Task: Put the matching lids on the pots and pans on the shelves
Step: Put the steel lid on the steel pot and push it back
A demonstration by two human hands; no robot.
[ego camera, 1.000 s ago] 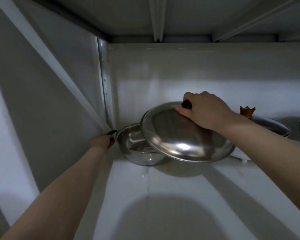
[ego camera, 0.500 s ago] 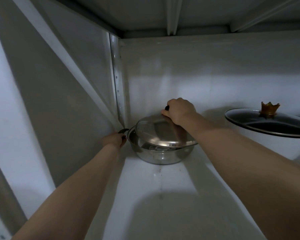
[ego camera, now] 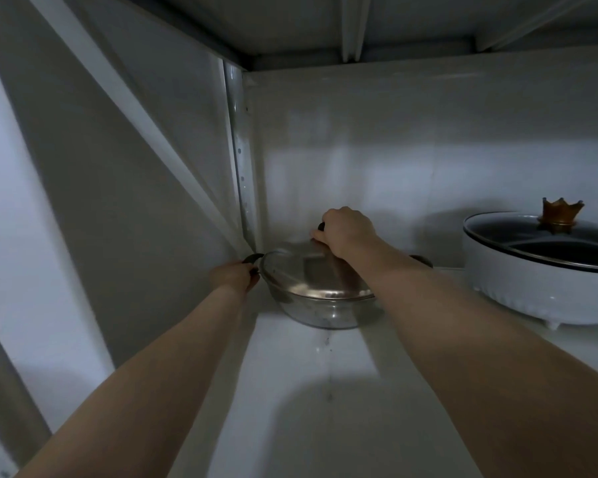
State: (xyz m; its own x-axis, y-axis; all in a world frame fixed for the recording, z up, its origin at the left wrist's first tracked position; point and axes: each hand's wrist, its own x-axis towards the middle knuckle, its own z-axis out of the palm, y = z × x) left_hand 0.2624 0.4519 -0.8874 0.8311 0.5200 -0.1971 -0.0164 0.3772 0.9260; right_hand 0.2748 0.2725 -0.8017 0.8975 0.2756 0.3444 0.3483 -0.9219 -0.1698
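A shiny steel pot [ego camera: 320, 312] stands in the back left corner of the white shelf [ego camera: 325, 408]. A steel lid [ego camera: 308, 274] rests on its rim, covering the opening. My right hand [ego camera: 347, 231] is closed around the lid's dark knob, which is mostly hidden under my fingers. My left hand [ego camera: 235, 276] grips the pot's dark left side handle. The pot's right handle [ego camera: 422, 260] peeks out behind my right forearm.
A white pot [ego camera: 539, 291] with a glass lid and a gold crown-shaped knob [ego camera: 561, 212] stands on the shelf to the right. A perforated upright post [ego camera: 240, 167] and the side wall close the left. Another shelf hangs low overhead.
The lid, held tilted beside the pot a second ago, has come down onto the pot's rim. My left hand has kept its hold on the side handle. The view has shifted left.
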